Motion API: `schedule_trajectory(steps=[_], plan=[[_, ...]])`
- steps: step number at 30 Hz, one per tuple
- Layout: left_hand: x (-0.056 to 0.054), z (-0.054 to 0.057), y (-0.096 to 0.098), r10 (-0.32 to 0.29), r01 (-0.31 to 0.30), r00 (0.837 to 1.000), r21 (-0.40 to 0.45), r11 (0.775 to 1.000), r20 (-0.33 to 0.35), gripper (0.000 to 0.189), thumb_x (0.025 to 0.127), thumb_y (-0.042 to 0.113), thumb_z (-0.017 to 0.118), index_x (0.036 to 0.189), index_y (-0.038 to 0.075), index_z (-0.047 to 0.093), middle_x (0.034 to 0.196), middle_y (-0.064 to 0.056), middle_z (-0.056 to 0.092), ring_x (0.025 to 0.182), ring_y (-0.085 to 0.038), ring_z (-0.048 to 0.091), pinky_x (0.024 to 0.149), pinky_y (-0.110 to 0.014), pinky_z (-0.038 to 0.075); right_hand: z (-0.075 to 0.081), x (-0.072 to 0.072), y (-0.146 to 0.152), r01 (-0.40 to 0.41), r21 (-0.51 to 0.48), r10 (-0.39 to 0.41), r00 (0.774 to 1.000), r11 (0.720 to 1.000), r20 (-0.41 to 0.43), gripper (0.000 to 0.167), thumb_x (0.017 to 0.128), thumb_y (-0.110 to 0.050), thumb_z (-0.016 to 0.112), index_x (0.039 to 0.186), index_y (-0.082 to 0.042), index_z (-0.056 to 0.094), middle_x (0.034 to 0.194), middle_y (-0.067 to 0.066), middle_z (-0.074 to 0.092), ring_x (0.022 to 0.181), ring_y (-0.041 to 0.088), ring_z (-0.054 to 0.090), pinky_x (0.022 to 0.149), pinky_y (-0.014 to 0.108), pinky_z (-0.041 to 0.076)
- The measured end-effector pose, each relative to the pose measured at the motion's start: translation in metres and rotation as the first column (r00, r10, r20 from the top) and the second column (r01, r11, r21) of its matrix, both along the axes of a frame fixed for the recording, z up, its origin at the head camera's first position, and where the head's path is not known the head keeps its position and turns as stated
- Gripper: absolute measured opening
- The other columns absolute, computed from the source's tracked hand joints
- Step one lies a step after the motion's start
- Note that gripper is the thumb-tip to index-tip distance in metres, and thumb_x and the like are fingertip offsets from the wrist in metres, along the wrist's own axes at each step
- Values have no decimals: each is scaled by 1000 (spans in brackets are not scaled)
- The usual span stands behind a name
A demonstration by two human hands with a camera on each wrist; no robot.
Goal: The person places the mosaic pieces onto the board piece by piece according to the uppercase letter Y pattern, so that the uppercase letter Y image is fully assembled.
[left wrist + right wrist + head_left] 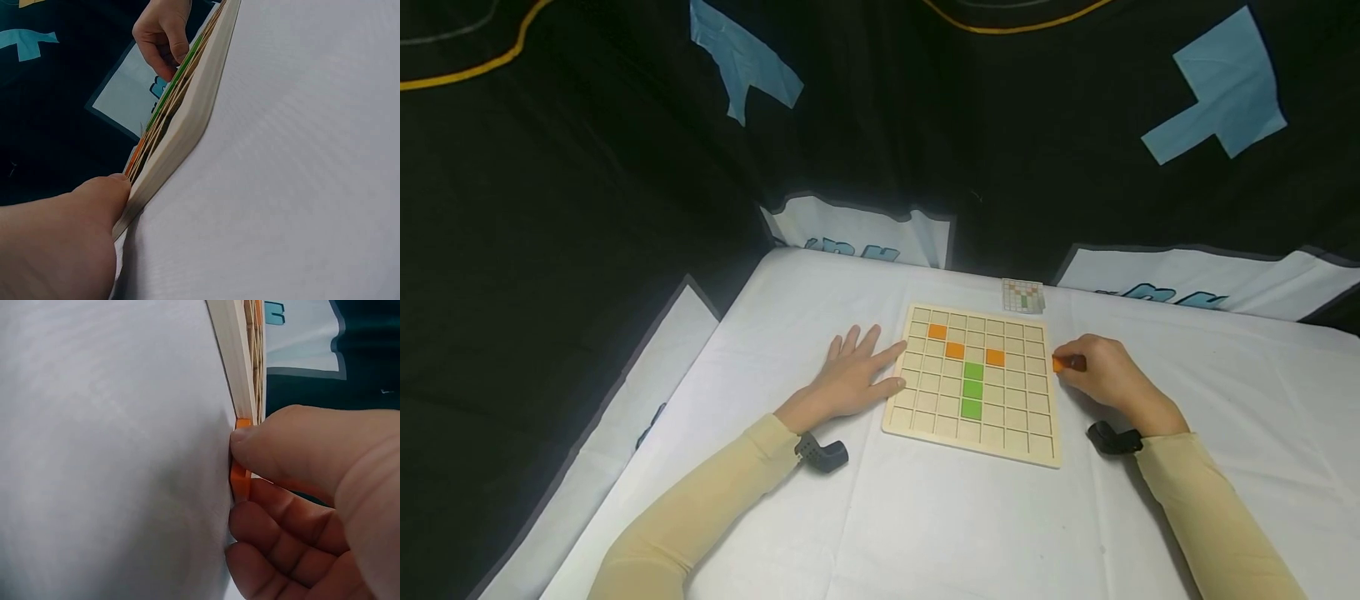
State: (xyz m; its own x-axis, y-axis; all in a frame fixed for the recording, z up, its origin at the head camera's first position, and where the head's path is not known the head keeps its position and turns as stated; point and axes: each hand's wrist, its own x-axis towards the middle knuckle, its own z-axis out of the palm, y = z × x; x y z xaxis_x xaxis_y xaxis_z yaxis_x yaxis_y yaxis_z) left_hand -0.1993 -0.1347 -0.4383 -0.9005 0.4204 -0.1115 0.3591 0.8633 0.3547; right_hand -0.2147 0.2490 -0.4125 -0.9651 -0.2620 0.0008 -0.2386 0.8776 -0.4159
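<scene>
A wooden grid board [1018, 418] lies on the white cloth, with three orange tiles and a column of three green tiles [973, 389] set in its squares. My left hand [848, 377] is spread flat at the board's left side, its thumb and index fingertip on the edge. In the left wrist view, the thumb [106, 194] meets the board's rim. Just off the right edge, my right hand [1103, 372] pinches another orange tile [240, 480] between thumb and fingers. Whether that tile touches the board, I cannot tell.
Behind the board's far edge lies a small card [1022, 297] printed with a coloured grid pattern. White cloth [970, 525] covers the table. A black curtain [925, 125] with pale blue shapes hangs behind and to the left. Each wrist wears a dark camera [1114, 438].
</scene>
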Motion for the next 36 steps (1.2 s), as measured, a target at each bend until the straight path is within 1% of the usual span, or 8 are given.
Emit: schedule_trajectory(steps=[9, 13, 16, 29, 36], plan=[[0, 1, 0, 2, -2, 1000, -1, 1000, -3, 68, 102, 58, 45, 162, 29, 29, 171, -22, 9, 157, -51, -1, 125, -68, 0, 4, -1, 1, -12, -5, 12, 1000, 1000, 7, 30, 85, -1, 73, 113, 8, 73, 101, 22, 70, 81, 25, 57, 72, 35, 52], [0, 0, 1, 5, -5, 1000, -3, 1000, -4, 69, 102, 58, 45, 162, 29, 29, 171, -22, 9, 157, -51, 0, 125, -68, 1, 6, -1, 1, -13, -6, 13, 1000, 1000, 7, 30, 85, -2, 74, 113, 9, 73, 105, 23, 71, 84, 26, 60, 76, 38, 55], [0, -1, 2, 3, -3, 1000, -4, 1000, -9, 68, 102, 58, 45, 162, 29, 29, 171, -22, 10, 157, -51, 0, 125, -68, 2, 6, -1, 2, -22, -10, 22, 1000, 1000, -7, 30, 85, -1, 74, 113, 9, 73, 104, 23, 71, 85, 26, 61, 76, 38, 56], [1, 3, 1, 9, -9, 1000, 0, 1000, -8, 68, 102, 57, 45, 162, 28, 30, 171, -22, 10, 157, -51, 0, 125, -68, 2, 15, -5, 4, -48, -17, 47, 998, 999, -30, 28, 84, 0, 74, 110, 10, 74, 98, 21, 72, 80, 23, 59, 69, 32, 50], [0, 3, 2, 5, -5, 1000, -1, 1000, -8, 68, 102, 57, 45, 162, 28, 30, 171, -22, 10, 157, -51, 0, 125, -69, 2, 18, -7, 3, -54, -7, 54, 998, 999, -28, 27, 84, -1, 74, 110, 10, 74, 97, 21, 71, 79, 24, 58, 68, 31, 49]])
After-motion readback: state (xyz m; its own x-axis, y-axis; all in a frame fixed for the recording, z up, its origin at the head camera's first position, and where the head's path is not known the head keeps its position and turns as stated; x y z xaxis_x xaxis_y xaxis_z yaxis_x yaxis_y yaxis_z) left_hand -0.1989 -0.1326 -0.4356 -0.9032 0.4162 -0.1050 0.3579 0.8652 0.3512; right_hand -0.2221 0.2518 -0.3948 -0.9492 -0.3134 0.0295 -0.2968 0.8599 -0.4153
